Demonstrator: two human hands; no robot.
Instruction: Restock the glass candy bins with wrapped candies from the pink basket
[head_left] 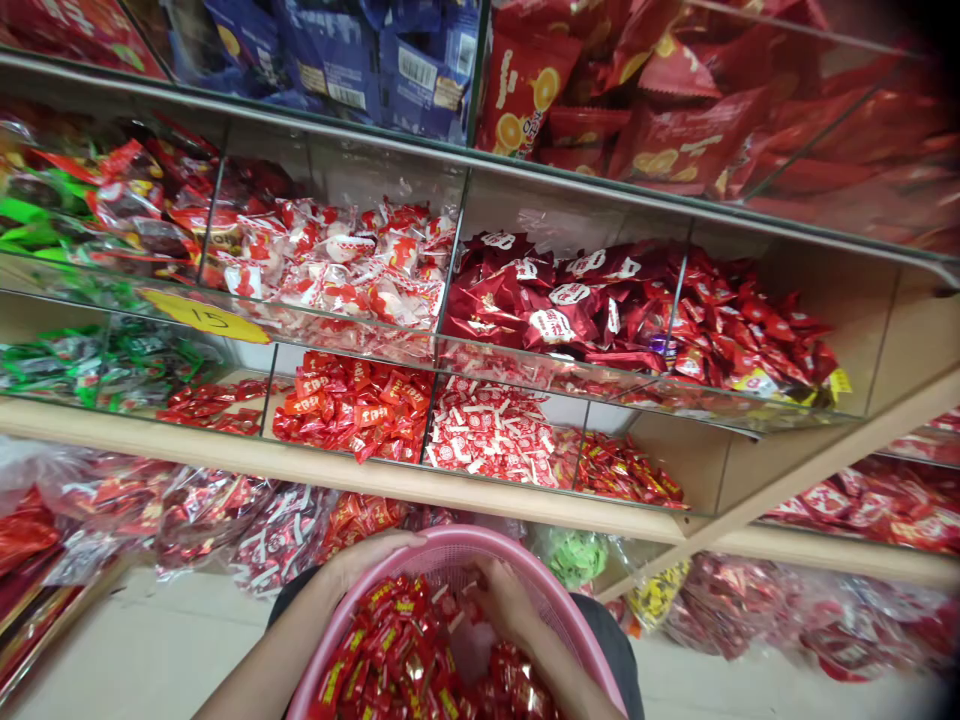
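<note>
Red candies (pixel 401 645) lie heaped in the pink basket (pixel 480 549). My left grip (pixel 376 556) holds its rim, seemingly to steady it; my right grip (pixel 504 597) is inside, whether closed I cannot tell. Beyond, glass dividers (pixel 453 258) keep shelved sweets (pixel 360 405) sorted.

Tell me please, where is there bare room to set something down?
Pale floor shows in two patches: one between the shiny red packages at left and the left forearm; one right of the dark trouser leg, in front of the bagged candies. Crowded: the shelves and the pink basket, holding red candies, with the right hand inside.
</note>
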